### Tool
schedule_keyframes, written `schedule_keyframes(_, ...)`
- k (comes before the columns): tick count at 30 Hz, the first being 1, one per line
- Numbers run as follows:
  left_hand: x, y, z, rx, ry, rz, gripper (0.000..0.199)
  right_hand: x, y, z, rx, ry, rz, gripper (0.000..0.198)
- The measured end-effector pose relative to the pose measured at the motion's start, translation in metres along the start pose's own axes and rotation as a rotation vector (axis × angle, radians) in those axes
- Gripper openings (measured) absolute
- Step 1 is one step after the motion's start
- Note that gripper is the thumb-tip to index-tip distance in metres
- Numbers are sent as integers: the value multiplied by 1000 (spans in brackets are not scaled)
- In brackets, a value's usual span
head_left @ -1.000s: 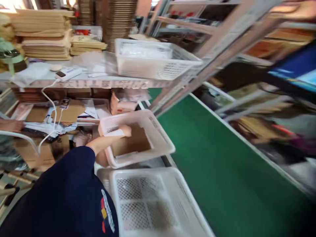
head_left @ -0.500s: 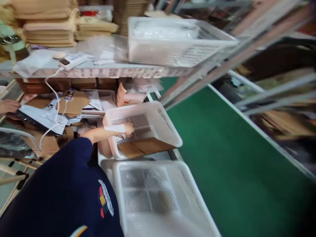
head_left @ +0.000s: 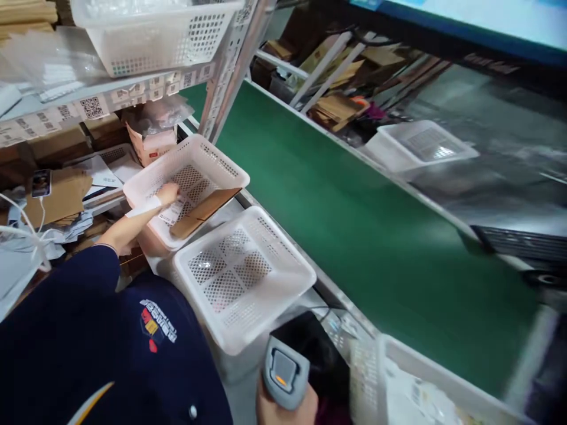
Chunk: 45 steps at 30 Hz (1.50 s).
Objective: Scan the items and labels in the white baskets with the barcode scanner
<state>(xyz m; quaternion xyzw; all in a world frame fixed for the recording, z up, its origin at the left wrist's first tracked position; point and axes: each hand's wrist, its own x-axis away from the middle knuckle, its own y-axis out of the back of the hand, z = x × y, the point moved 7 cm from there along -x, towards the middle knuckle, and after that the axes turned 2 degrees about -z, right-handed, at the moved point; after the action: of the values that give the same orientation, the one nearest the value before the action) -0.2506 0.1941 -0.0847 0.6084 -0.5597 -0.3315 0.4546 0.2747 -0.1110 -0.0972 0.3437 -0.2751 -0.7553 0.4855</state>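
My left hand (head_left: 168,193) reaches into a white plastic basket (head_left: 234,170), its fingers closed at the edge of a white printed slip (head_left: 172,212). Around that wrist is a white band (head_left: 144,207). Beside the slip, a brown cardboard piece (head_left: 206,211) leans against the basket's near side. At the bottom of the view, my right hand (head_left: 287,407) is wrapped round a grey barcode scanner (head_left: 286,372) showing an orange light. Between the two hands stands a second white basket (head_left: 283,280), with a mesh bottom.
A green conveyor belt (head_left: 336,195) runs along the right. A metal shelf post (head_left: 225,71) and a shelf basket (head_left: 163,41) stand above left. A third basket (head_left: 367,378) with white packets is at lower right, below a keyboard (head_left: 522,245). A monitor (head_left: 487,59) overhangs the top right.
The view has swung to the right. My right hand with the barcode scanner has come into sight. Another person's hand at the far left has left the frame. My left hand remains in the basket.
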Motion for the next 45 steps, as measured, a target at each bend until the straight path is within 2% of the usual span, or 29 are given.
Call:
schedule_keyframes(3, 6, 40, -28, 118, -22, -128, 22, -11, 0, 20, -17, 53, 16, 48)
schedule_keyframes(6, 23, 71, -81, 299, -158, -230, 26, -31, -4, 58, -48, 141, 100, 38)
schedule_keyframes(8, 39, 77, -121, 468, -284, -243, 27, -47, -5, 91, -60, 186, 136, 40)
schedule_keyframes(10, 53, 67, -158, 614, -386, -177, 24, -62, -4, 124, -74, 215, 159, 51)
schedule_keyframes(13, 67, 29, -202, 627, -452, -2, 24, -78, -9, 159, -35, 219, 210, 54)
schedule_keyframes(15, 76, 1, -222, 572, -482, 106, 26, -83, -14, 164, 25, 188, 246, 57)
schedule_keyframes(17, 85, -21, -231, 501, -497, 182, 29, -81, -19, 157, 48, 161, 273, 60)
schedule_keyframes(19, 92, -31, -231, 399, -506, 158, 33, -72, -22, 143, 16, 146, 273, 61)
schedule_keyframes(21, 97, -28, -221, 249, -499, 22, 44, -59, -24, 125, -47, 125, 248, 57)
schedule_keyframes(23, 96, -22, -201, 87, -401, -94, 60, -46, -27, 103, -109, 87, 229, 48)
schedule_keyframes(24, 93, -21, -186, 26, -302, -98, 66, -40, -29, 93, -134, 65, 229, 43)
schedule_keyframes(25, 90, -20, -168, -14, -188, -69, 66, -34, -32, 83, -153, 41, 231, 38)
schedule_keyframes(27, 84, -15, -133, -29, -4, 11, 52, -26, -36, 65, -176, -8, 242, 31)
schedule_keyframes(29, 81, 5, -105, -14, 62, 9, 37, -22, -39, 52, -177, -50, 249, 29)
schedule_keyframes(32, 81, 55, -82, 53, 28, -151, 40, -23, -42, 47, -177, -54, 269, 31)
schedule_keyframes(34, 84, 85, -82, 277, -94, -306, 40, -26, -42, 51, -199, -44, 263, 32)
schedule_keyframes(36, 90, 96, -93, 568, -243, -375, 38, -30, -42, 56, -218, -54, 236, 31)
schedule_keyframes(38, 90, 80, -111, 698, -316, -272, 38, -32, -42, 59, -224, -72, 203, 29)
schedule_keyframes(41, 77, 28, -127, 441, -207, -40, 45, -30, -41, 60, -226, -82, 180, 31)
schedule_keyframes(43, 64, 4, -117, 215, -55, 0, 47, -26, -36, 54, -234, -90, 160, 34)
schedule_keyframes(45, 51, -12, -98, 96, 78, 28, 36, -22, -31, 45, -237, -110, 149, 36)
